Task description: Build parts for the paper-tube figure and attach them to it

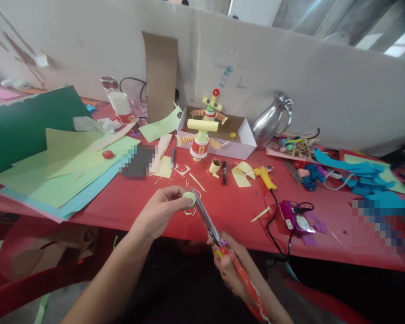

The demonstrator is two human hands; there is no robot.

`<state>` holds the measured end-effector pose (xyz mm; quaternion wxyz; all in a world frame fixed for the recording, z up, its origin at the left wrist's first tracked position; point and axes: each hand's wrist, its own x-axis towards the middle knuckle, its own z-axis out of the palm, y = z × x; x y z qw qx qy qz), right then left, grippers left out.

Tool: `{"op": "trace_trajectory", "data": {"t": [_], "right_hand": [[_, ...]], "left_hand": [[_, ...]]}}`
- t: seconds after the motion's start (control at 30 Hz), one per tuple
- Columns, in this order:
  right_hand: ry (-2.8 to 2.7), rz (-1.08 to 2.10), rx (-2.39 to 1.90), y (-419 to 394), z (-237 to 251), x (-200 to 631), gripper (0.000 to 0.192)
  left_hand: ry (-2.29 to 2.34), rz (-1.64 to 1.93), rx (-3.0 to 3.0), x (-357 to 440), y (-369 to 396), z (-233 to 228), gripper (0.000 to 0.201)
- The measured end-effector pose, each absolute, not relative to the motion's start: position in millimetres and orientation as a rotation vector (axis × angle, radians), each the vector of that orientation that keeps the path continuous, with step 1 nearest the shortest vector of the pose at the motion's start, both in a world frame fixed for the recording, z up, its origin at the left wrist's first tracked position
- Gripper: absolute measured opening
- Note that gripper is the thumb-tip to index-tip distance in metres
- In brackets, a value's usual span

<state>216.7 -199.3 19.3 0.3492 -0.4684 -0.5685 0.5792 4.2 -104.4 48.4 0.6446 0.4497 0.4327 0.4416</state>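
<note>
While the right hand (230, 265) is clenched around the handles of a pair of scissors (212, 227), the blades run up and left to a small pale green paper disc (189, 198). Left hand (160, 210) pinches that disc between thumb and fingertips, held just above the near edge of the red table (229, 211). Blade tips sit at the disc's right rim; cannot tell if they are cutting into it. Thin curled paper trimmings (191, 212) lie on the table right under the disc.

Further right on the table: a yellow paper sliver (260, 214), a purple device (295, 218) with a black cable (273, 216), and a yellow glue gun (265, 177). Mid table: folded yellow paper scraps (241, 173), a black marker (224, 172), a small paper roll (215, 166). To the left, a stack of light green and blue paper sheets (60, 173) with a red cap (107, 154) on top, and a dark green sheet (23, 123) behind.

Beyond that, a paper figure (202, 135) built from rolls and cups stands in front of a white cardboard tray (243, 141). A silver jug (272, 119) stands just right of the tray; blue paper strips (354, 173) are spread at far right. A brown cardboard piece (161, 76) leans on the white wall (290, 76) at the back.
</note>
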Motion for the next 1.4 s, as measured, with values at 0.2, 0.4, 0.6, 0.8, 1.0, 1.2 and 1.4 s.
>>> {"op": "trace_trajectory", "data": {"t": [0.2,0.4,0.6,0.8,1.0,1.2,1.4], "right_hand": [[-1.527,1.438,-1.193,-198.5,14.9,217.6,0.059],[-1.548,1.477,-1.197,-197.6,10.3,220.7,0.062],[-1.634,1.438,-1.191,-194.9,10.0,226.8,0.059],[-1.819,0.98,-1.662,-174.4,11.2,245.4,0.043],[-2.204,0.317,-1.993,-127.7,15.0,250.1,0.033],[-2.438,-0.056,-1.917,-90.6,3.3,259.4,0.041],[-2.417,-0.193,-1.662,-99.9,7.4,225.1,0.037]], "left_hand": [[1.01,1.019,0.996,3.0,-104.3,48.3,0.016],[1.001,1.035,0.96,2.0,-104.1,47.1,0.016],[1.014,1.057,0.943,-0.1,-103.3,45.8,0.017],[1.227,1.074,1.066,-18.9,-98.4,41.3,0.023],[1.673,1.079,1.325,-74.2,-91.0,20.5,0.032],[1.711,0.872,1.477,-89.9,-103.2,9.2,0.023],[1.631,0.803,1.651,-82.1,-96.9,3.3,0.018]]}}
